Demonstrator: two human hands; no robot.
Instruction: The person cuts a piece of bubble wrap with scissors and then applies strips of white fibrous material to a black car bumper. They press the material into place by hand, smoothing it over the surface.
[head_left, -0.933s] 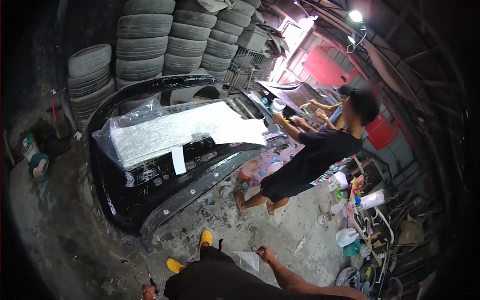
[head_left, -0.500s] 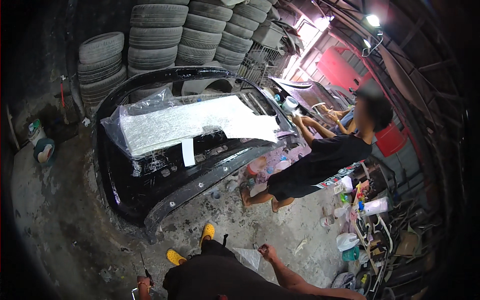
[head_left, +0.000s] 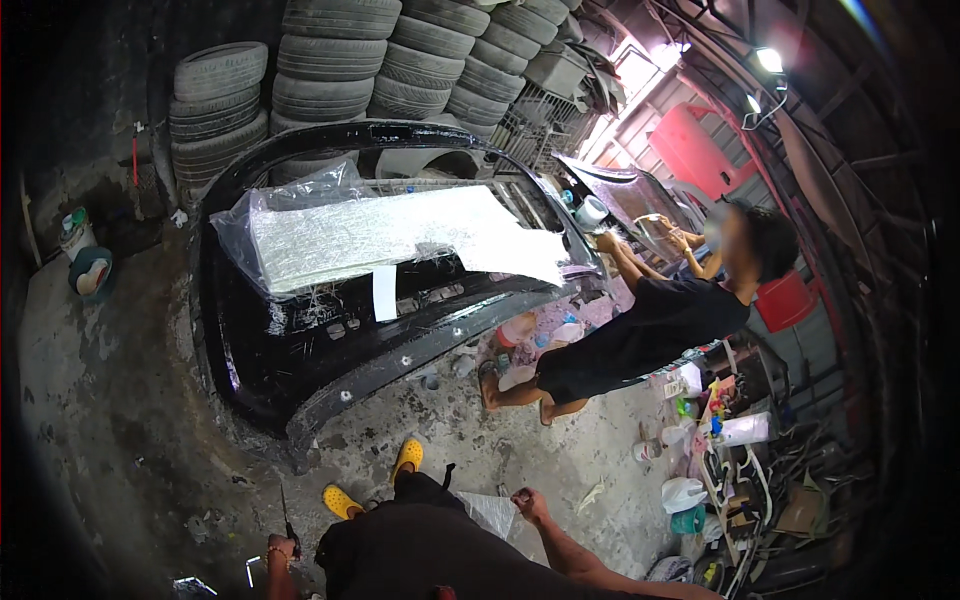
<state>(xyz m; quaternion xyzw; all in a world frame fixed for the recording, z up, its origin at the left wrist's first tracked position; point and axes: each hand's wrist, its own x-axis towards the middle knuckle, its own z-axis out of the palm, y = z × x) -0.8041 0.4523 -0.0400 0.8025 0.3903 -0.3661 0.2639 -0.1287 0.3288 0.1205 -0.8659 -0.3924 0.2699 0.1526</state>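
Note:
Down at the lower left, my left hand (head_left: 282,548) is closed on dark-handled scissors (head_left: 289,528), their blades pointing up. My right hand (head_left: 530,505) pinches a clear plastic sheet (head_left: 485,512) beside my dark clothing. Beyond my yellow clogs lies a large black moulded panel (head_left: 330,360) with a pale fibre mat (head_left: 390,230), a crumpled clear film (head_left: 240,232) under the mat's left part, and a white strip (head_left: 384,293) near its lower edge.
A co-worker in black (head_left: 680,315) stands right of the panel, hands near a white container (head_left: 590,210); another person is partly hidden behind. Tyre stacks (head_left: 330,55) line the back, buckets (head_left: 90,275) stand left, and cluttered shelving (head_left: 740,470) fills the right.
The view has shifted, moving the panel slightly up and right. My left hand with the scissors has come further into view. The co-worker's head has shifted.

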